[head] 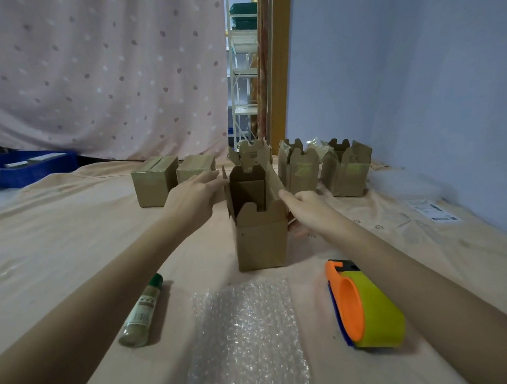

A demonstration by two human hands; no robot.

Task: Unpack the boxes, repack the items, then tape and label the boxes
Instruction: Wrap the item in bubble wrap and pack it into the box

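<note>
Two bare forearms, left hand, right hand (sleeveless here)

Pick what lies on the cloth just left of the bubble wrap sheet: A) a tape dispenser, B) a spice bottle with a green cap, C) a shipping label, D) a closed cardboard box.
B: the spice bottle lies on its side left of the bubble wrap; the tape dispenser sits to its right.

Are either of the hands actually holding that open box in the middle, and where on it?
Neither grips it. The left hand and right hand lie with straight fingers against the open box, at its left and right side flaps.
</note>
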